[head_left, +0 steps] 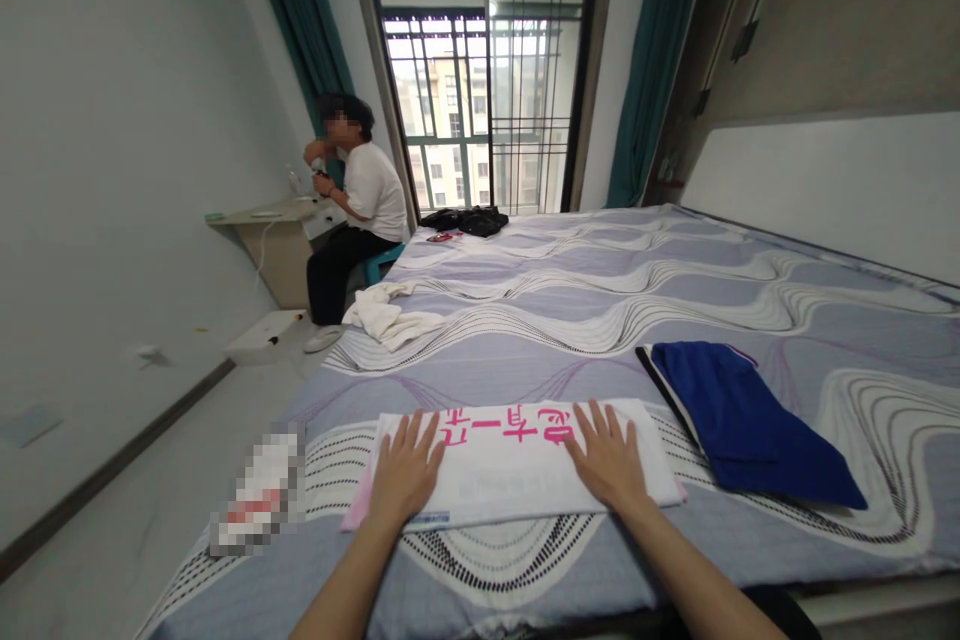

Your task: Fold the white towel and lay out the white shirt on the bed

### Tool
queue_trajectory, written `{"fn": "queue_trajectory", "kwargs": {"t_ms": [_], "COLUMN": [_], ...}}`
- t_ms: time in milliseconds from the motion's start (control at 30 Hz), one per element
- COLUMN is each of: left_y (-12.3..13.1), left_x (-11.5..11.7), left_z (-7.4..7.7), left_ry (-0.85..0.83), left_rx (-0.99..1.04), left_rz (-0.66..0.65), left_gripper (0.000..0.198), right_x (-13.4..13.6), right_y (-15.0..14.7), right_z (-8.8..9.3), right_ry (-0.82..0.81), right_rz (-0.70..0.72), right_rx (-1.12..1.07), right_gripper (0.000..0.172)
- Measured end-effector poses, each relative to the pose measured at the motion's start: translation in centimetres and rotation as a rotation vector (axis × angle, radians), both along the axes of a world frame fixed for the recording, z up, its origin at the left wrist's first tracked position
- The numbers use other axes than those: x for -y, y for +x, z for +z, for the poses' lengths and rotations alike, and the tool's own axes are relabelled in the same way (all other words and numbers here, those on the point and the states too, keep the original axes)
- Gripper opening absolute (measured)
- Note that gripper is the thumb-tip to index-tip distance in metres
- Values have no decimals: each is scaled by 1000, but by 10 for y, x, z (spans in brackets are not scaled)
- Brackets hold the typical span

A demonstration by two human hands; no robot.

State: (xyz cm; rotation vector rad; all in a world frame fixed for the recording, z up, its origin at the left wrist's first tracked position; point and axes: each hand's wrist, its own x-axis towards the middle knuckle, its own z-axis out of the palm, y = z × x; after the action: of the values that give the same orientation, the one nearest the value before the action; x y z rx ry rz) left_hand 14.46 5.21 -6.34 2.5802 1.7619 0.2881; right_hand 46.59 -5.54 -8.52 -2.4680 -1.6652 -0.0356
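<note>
A white shirt-like cloth with pink printed characters [506,490] lies folded into a long rectangle near the bed's front edge. Pink fabric peeks out at its two ends. My left hand [409,465] rests flat on the cloth's left part, fingers spread. On its right part, my right hand [609,455] also lies flat with the fingers apart. Neither hand grips anything. To the right of the cloth is a folded blue garment [750,420] with a dark and white edge.
The bed [525,320] has a wavy grey-and-white sheet. A crumpled white cloth [390,315] lies at its left edge, nearer a blurred white-and-red item [259,490]. Black items [469,220] lie at the far end. A person [360,190] sits by a small desk [270,220].
</note>
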Motion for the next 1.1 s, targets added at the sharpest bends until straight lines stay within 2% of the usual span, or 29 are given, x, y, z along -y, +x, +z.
{"fn": "queue_trajectory", "kwargs": {"t_ms": [100, 167, 233, 300, 367, 433, 533, 567, 633, 733, 867, 933, 1000, 1033, 1100], "left_y": [-47, -74, -95, -109, -116, -118, -117, -116, -117, -120, -123, -124, -124, -124, -126], "left_x": [-11, -11, -8, -4, -1, 2, 4, 5, 6, 7, 7, 7, 7, 7, 4], "left_z": [-4, -9, -13, -14, -11, -6, 0, 1, 0, -1, 3, 8, 12, 13, 13], "left_ry": [-8, -13, -41, -76, -79, -52, -19, -14, -4, 10, 22, 15, -6, -18, -31], "left_rx": [4, 53, 182, 428, 716, 921, 1008, 1010, 1010, 1009, 993, 989, 969, 952, 918], "left_rz": [100, 116, 103, 116, 188, 264, 282, 274, 264, 281, 319, 354, 384, 392, 407], "left_gripper": [56, 56, 56, 58, 60, 59, 55, 54, 52, 51, 52, 53, 53, 52, 51], "right_x": [1, 0, -1, 0, 6, 16, 27, 27, 19, -8, -41, -50, -55, -58, -64], "right_y": [30, 39, 39, 27, 1, -39, -115, -141, -188, -245, -292, -302, -301, -296, -276], "right_z": [-5, -6, -3, 4, 12, 19, 25, 27, 30, 31, 23, 24, 34, 42, 64], "right_ry": [-17, -29, -66, -105, -115, -91, -34, -18, 9, 61, 117, 90, 69, 101, 297], "right_rz": [-86, -98, -107, -130, -60, 174, 605, 689, 756, 726, 625, 543, 429, 364, 226], "right_rx": [42, 66, 69, 50, 23, -12, -122, -168, -229, -228, -200, -239, -372, -496, -884], "right_gripper": [65, 64, 62, 64, 72, 77, 77, 75, 74, 72, 53, 51, 53, 50, 33]}}
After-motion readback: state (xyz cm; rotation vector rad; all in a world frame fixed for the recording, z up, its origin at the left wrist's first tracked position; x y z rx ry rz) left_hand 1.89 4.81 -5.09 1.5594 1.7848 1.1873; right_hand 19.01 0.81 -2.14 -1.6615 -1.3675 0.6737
